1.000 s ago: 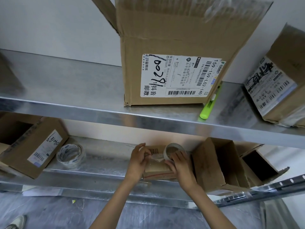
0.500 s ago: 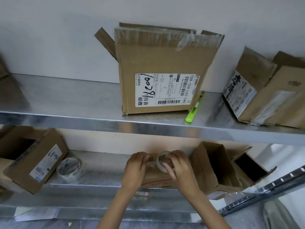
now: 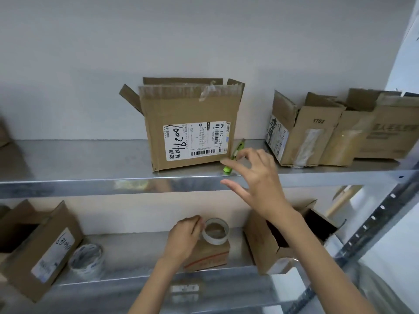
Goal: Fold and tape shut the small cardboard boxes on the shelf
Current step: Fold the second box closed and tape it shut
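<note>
Cardboard box (image 3: 212,254), long side left-right; left grip (image 3: 183,239) pinching tape roll (image 3: 214,240), right grip (image 3: 260,184) spread

A plain pale wall (image 3: 204,41) runs behind a metal shelving unit. The upper shelf (image 3: 79,164) is bright galvanised steel with a reflective front lip. The lower shelf (image 3: 136,252) sits in softer shade beneath it. A perforated upright (image 3: 374,223) slants down the right side, where the light turns cooler and brighter.
</note>
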`<control>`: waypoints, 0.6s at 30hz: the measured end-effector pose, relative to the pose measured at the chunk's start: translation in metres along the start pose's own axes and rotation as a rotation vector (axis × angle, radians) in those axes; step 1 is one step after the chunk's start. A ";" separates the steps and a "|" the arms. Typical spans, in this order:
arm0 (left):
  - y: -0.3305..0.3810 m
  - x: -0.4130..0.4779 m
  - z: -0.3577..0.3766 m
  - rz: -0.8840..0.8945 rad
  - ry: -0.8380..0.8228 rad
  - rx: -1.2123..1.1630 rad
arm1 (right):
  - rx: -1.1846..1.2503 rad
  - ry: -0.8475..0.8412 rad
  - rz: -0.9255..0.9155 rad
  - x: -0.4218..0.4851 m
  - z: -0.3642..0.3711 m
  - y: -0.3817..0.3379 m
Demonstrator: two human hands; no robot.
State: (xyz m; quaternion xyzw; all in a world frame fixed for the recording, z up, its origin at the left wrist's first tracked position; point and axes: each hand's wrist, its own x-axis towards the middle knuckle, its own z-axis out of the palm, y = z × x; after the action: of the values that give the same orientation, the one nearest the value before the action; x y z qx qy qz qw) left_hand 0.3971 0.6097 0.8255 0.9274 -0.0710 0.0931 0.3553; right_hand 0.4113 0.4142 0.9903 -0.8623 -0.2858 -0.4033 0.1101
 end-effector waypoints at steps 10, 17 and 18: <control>-0.007 -0.014 -0.009 -0.042 -0.027 -0.058 | 0.082 0.316 -0.026 -0.010 -0.006 0.001; -0.036 -0.034 -0.019 -0.184 0.114 -0.203 | 0.192 0.645 0.218 -0.058 -0.090 -0.055; -0.040 -0.037 -0.020 -0.191 0.148 -0.224 | 0.212 0.612 0.209 -0.071 -0.095 -0.068</control>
State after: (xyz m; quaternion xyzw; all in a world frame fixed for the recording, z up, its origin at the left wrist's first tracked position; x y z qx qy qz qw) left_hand 0.3664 0.6551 0.8059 0.8751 0.0340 0.1183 0.4680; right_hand 0.2758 0.4006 0.9951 -0.7097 -0.1898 -0.5981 0.3204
